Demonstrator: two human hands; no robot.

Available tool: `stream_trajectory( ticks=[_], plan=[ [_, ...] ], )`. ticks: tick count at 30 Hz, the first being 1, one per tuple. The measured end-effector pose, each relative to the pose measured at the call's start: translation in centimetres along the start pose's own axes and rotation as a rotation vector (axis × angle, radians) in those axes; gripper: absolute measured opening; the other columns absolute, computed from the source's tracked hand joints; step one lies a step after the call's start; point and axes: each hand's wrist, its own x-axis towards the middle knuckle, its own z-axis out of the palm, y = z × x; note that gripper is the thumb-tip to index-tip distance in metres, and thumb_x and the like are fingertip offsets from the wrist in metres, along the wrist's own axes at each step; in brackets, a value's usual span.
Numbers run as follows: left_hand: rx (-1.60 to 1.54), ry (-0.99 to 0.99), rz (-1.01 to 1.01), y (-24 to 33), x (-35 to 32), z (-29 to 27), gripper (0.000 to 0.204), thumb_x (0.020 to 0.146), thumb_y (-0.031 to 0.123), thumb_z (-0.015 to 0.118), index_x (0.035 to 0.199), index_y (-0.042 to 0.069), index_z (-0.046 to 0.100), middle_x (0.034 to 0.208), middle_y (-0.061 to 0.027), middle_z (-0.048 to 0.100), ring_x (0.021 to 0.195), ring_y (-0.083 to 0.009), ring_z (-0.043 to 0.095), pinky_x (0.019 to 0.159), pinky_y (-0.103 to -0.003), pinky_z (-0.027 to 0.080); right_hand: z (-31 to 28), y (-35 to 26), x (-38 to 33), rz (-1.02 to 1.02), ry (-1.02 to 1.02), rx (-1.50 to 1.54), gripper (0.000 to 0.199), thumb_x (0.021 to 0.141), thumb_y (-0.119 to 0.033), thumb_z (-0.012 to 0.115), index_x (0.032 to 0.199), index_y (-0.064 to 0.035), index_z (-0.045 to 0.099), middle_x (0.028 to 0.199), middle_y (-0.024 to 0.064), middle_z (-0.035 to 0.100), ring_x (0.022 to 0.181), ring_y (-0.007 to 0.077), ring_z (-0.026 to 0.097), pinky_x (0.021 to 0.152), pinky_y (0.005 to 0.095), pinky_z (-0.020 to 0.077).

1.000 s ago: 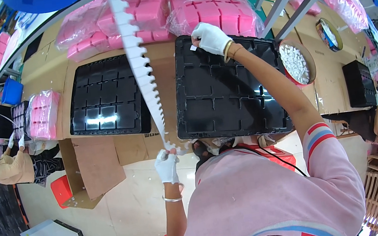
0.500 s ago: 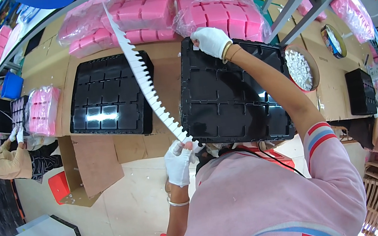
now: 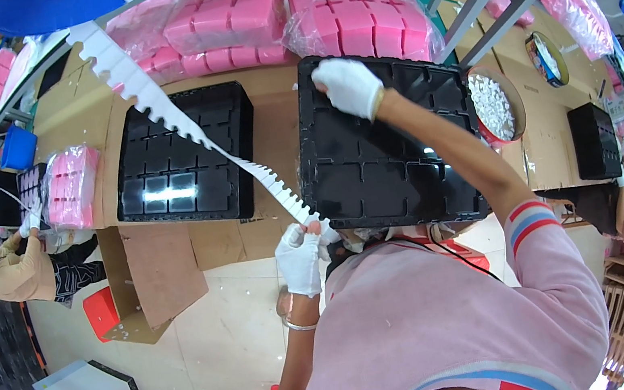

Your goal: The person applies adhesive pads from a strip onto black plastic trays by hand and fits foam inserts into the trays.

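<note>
My left hand (image 3: 298,261), in a white glove with a bare fingertip showing, is closed on the lower end of a long white notched strip (image 3: 159,103). The strip runs up and left from the near left corner of a black tray (image 3: 398,169), twisting midway, toward a blue round object at the top. Over the far left part of this tray is my right hand (image 3: 348,89), also gloved. Its fingers are curled together, and whatever they may hold is hidden. The tray's surface is divided into square sections by slots.
Another black tray (image 3: 180,159) lies to the left. Pink foam blocks (image 3: 366,19) in clear plastic line the far side. A round tub (image 3: 492,105) of small white pieces stands right of my tray. Other people work at far left and right. An open cardboard box (image 3: 162,276) stands below left.
My right hand has shifted slightly, its fingers now more curled. The strip's upper part has swung left and twisted. My left hand keeps its hold, a little higher and to the right.
</note>
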Motion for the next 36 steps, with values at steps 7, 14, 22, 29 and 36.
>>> stream_trajectory(
  ticks=[7,14,22,29,36],
  plan=[
    [-0.015,0.057,-0.027,1.2,-0.7,1.4,0.02,0.099,0.021,0.07,0.091,0.004,0.064,0.071,-0.0016,0.063,0.052,-0.0046,0.047,0.048,-0.021,0.034,-4.9,-6.2,-6.6,0.211,0.071,0.463,0.006,0.084,-0.003,0.066,0.088,-0.0049,0.062,0.082,0.0125,0.061,0.081,0.0326,0.065,0.074,0.0389,0.0524],
    [0.0,0.051,0.023,1.4,-0.3,1.6,0.016,0.098,0.019,0.07,0.101,0.003,0.068,0.074,-0.0013,0.064,0.052,-0.0045,0.047,0.047,-0.021,0.034,-3.4,0.4,-1.7,0.132,0.103,0.236,0.005,0.083,-0.003,0.065,0.083,-0.0018,0.061,0.086,0.0147,0.061,0.085,0.0347,0.063,0.076,0.0401,0.0515],
    [0.037,0.096,0.058,-0.8,0.1,0.7,0.019,0.098,0.018,0.071,0.104,0.001,0.068,0.076,-0.0028,0.066,0.053,-0.0056,0.051,0.045,-0.021,0.036,-0.1,3.2,2.2,0.14,0.075,-0.044,0.008,0.082,-0.016,0.069,0.078,-0.0098,0.068,0.095,0.0151,0.064,0.092,0.0359,0.065,0.077,0.0462,0.0528],
    [-0.005,0.123,0.03,0.4,0.1,1.3,0.021,0.095,0.018,0.074,0.086,0.004,0.061,0.067,0.0003,0.061,0.05,-0.0034,0.047,0.044,-0.022,0.032,0.3,2.8,1.9,0.23,0.049,0.014,0.015,0.078,-0.019,0.078,0.082,-0.0081,0.068,0.1,0.0135,0.065,0.099,0.0352,0.064,0.079,0.0472,0.0521],
    [0.001,0.091,0.015,0.4,0.2,1.3,0.019,0.096,0.02,0.074,0.093,0.002,0.067,0.07,-0.0032,0.066,0.05,-0.0061,0.051,0.045,-0.021,0.035,0.3,3.8,2.2,0.171,0.058,0.003,0.013,0.077,-0.014,0.078,0.078,-0.0054,0.068,0.094,0.0176,0.065,0.093,0.0376,0.064,0.082,0.0456,0.0535]
  ],
)
